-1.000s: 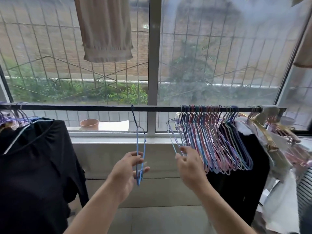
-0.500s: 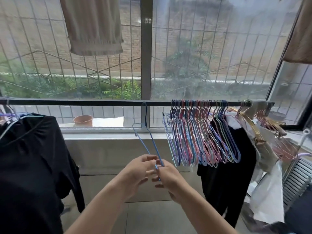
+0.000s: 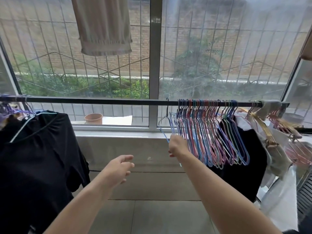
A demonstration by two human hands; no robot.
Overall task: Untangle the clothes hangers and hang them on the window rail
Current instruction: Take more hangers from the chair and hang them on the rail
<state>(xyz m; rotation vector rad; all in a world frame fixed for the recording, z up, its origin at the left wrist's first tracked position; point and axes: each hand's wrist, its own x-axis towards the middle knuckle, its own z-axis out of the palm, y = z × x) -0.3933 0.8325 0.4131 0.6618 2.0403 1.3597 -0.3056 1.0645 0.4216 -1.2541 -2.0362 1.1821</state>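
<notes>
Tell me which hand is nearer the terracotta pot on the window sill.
Left. The left hand hangs below and slightly right of the terracotta pot; the right hand is farther right, at the hangers.

Right hand [image 3: 177, 146] fingers hidden behind its back; blue hanger [image 3: 166, 130] lower part hidden; black garment [image 3: 33, 157] cut off left.

You saw a matt black metal rail [image 3: 101, 100] carrying a row of thin wire hangers [image 3: 211, 132] with smooth, coloured plastic-looking coating. The black garment [image 3: 38, 157] was soft matt cloth with gathered folds. A beige ribbed cloth [image 3: 104, 26] hung above. The pot [image 3: 93, 118] on the sill looked like matt terracotta. The floor tiles [image 3: 152, 217] were smooth with a faint sheen.
</notes>
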